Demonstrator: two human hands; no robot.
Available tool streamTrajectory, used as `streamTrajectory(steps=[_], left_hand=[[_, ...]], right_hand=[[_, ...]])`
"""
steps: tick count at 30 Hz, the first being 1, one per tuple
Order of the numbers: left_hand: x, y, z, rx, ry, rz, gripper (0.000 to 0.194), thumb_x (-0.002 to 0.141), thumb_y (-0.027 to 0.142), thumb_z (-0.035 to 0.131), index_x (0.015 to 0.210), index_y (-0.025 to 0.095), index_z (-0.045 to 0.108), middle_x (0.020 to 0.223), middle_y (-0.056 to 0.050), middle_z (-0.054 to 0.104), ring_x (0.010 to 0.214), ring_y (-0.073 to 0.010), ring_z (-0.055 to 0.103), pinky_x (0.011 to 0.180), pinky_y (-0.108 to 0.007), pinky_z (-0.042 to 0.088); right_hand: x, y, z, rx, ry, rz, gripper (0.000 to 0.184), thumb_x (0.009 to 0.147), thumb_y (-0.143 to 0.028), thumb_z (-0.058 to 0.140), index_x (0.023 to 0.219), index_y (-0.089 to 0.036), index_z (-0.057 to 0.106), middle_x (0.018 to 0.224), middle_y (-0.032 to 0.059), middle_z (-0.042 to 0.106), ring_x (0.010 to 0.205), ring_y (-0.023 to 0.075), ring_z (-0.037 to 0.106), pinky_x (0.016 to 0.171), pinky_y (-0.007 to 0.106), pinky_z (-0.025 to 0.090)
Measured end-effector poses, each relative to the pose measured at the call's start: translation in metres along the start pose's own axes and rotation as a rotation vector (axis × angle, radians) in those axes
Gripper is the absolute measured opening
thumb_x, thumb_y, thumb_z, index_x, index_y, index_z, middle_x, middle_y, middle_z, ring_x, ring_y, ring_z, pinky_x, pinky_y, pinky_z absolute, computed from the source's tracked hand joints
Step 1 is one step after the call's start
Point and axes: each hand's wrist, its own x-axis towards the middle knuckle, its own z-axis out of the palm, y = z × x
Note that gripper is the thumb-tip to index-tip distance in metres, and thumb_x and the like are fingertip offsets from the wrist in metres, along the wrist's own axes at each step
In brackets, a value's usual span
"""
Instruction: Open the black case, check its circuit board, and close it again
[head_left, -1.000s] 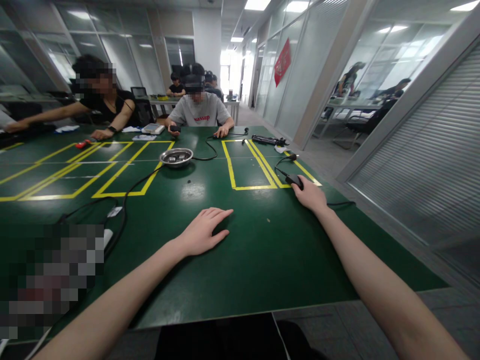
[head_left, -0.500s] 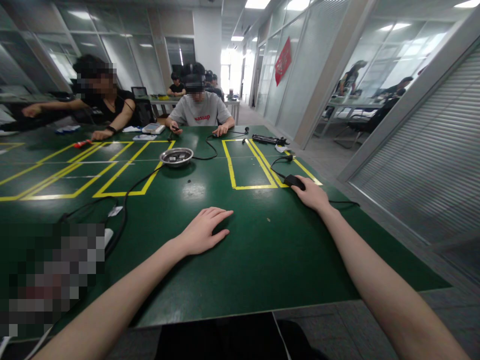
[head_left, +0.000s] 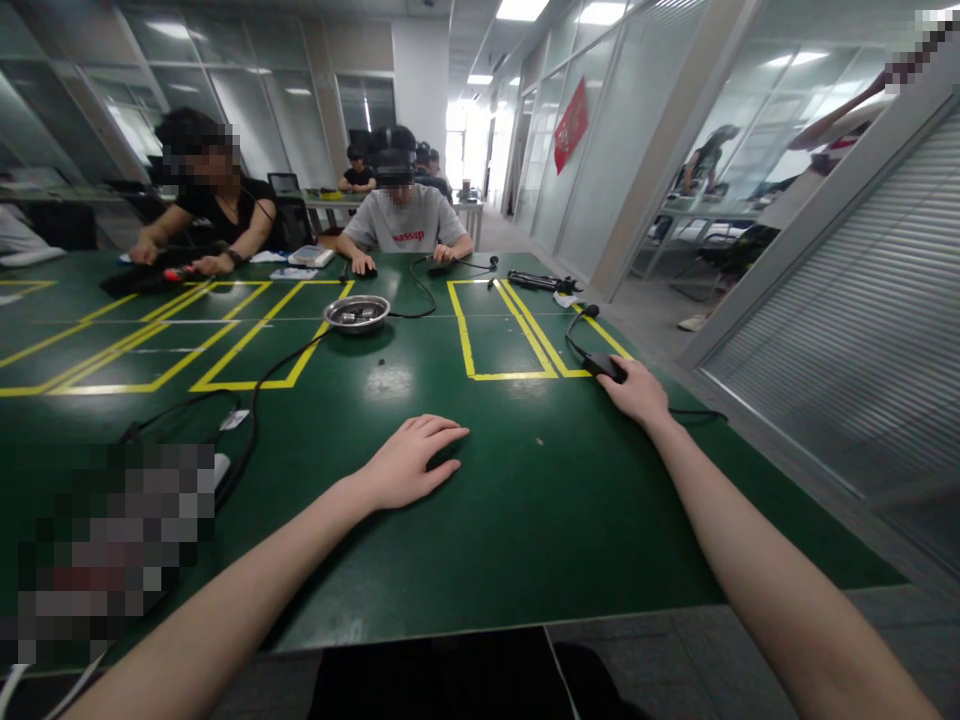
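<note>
My left hand (head_left: 412, 462) rests flat on the green table (head_left: 480, 550), fingers stretched out and thumb apart, holding nothing. Further off to the right, my right hand (head_left: 636, 392) is closed around the near end of a small black box-shaped device (head_left: 604, 367). From the device's far end a thin cable curves up to a small dark round piece (head_left: 591, 311). Another black cable (head_left: 697, 413) runs out to the right from behind my right wrist. The device lies at the near edge of a yellow tape outline; its underside is hidden.
A metal bowl (head_left: 358, 313) with small metallic pieces stands mid-table, beside a black cable (head_left: 256, 400). A folded black tripod (head_left: 544, 282) lies at the far right. Across the table sit a person in a grey shirt (head_left: 405, 220) and another in black (head_left: 247, 205). Yellow tape (head_left: 514, 377) marks rectangles.
My right hand and the black device have shifted slightly right; my left hand stays put. The person in black has brought a dark item onto the table. Someone now appears behind the right-hand glass.
</note>
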Motion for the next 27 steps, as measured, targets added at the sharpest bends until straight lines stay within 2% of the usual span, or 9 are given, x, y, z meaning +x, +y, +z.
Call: streamTrajectory(steps=[3,7,10,13,17,21,24,27], left_hand=[[-0.0001,0.0003,-0.0007,0.001,-0.005,0.003,0.038,0.102,0.03,0.059,0.139,0.021,0.061,0.14,-0.011,0.065,0.132,-0.0281,0.057,0.115,-0.049,0.044],[-0.0003,-0.0006,-0.0001,0.01,-0.003,0.009,0.036,0.102,0.031,0.059,0.137,0.021,0.064,0.14,-0.012,0.065,0.132,-0.0286,0.057,0.115,-0.05,0.044],[-0.0004,-0.0016,0.0005,0.011,0.001,0.016,0.035,0.103,0.031,0.058,0.135,0.023,0.065,0.14,-0.012,0.065,0.132,-0.0286,0.057,0.114,-0.05,0.044],[-0.0004,-0.002,0.0007,0.017,0.0,0.018,0.034,0.103,0.032,0.058,0.135,0.024,0.066,0.14,-0.011,0.065,0.132,-0.0285,0.057,0.115,-0.05,0.044],[-0.0005,-0.0014,0.0004,0.021,0.0,0.018,0.034,0.103,0.032,0.058,0.136,0.024,0.065,0.14,-0.011,0.065,0.133,-0.028,0.057,0.115,-0.05,0.044],[-0.0002,-0.0007,0.0002,0.027,-0.012,0.01,0.035,0.103,0.031,0.059,0.135,0.021,0.066,0.141,-0.012,0.064,0.133,-0.0285,0.057,0.116,-0.05,0.043],[0.0,-0.0003,0.0,0.034,-0.011,0.011,0.033,0.102,0.031,0.059,0.134,0.021,0.067,0.14,-0.012,0.065,0.133,-0.0284,0.057,0.116,-0.05,0.043],[-0.0001,-0.0001,0.0,0.035,-0.013,0.011,0.033,0.102,0.03,0.059,0.132,0.02,0.067,0.14,-0.012,0.064,0.133,-0.0284,0.057,0.116,-0.05,0.043]], right_hand=[[0.0018,-0.0009,-0.0011,0.083,0.037,0.079,0.054,0.091,-0.043,0.059,0.139,-0.02,0.067,0.135,0.0133,0.071,0.118,0.0337,0.067,0.095,0.042,0.054],[0.0033,-0.0028,-0.0042,0.165,0.089,0.187,0.052,0.1,-0.044,0.043,0.135,-0.015,0.069,0.106,0.0156,0.079,0.102,0.0332,0.072,0.09,0.042,0.054],[0.0036,-0.0029,-0.0066,0.165,0.079,0.214,0.055,0.103,-0.04,0.032,0.131,-0.012,0.07,0.08,0.0144,0.077,0.096,0.0342,0.073,0.087,0.042,0.054],[0.0047,-0.0009,-0.008,0.164,0.079,0.24,0.058,0.103,-0.036,0.027,0.141,-0.009,0.062,0.07,0.0121,0.073,0.094,0.0347,0.073,0.089,0.044,0.053],[0.0078,0.0022,-0.0074,0.148,0.08,0.255,0.057,0.1,-0.029,0.033,0.15,-0.01,0.054,0.079,0.0127,0.075,0.093,0.0337,0.074,0.093,0.045,0.052],[0.0096,0.0017,-0.0051,0.118,0.064,0.257,0.05,0.095,-0.025,0.042,0.137,-0.01,0.066,0.102,0.0192,0.077,0.101,0.0344,0.072,0.096,0.045,0.053],[0.0072,-0.0008,-0.0041,0.092,0.074,0.255,0.048,0.094,-0.031,0.049,0.131,-0.008,0.069,0.116,0.0234,0.074,0.11,0.0375,0.069,0.097,0.047,0.053],[0.0023,-0.0036,-0.0046,0.088,0.101,0.207,0.055,0.091,-0.043,0.06,0.133,-0.01,0.068,0.127,0.022,0.071,0.117,0.0376,0.067,0.098,0.046,0.053]])
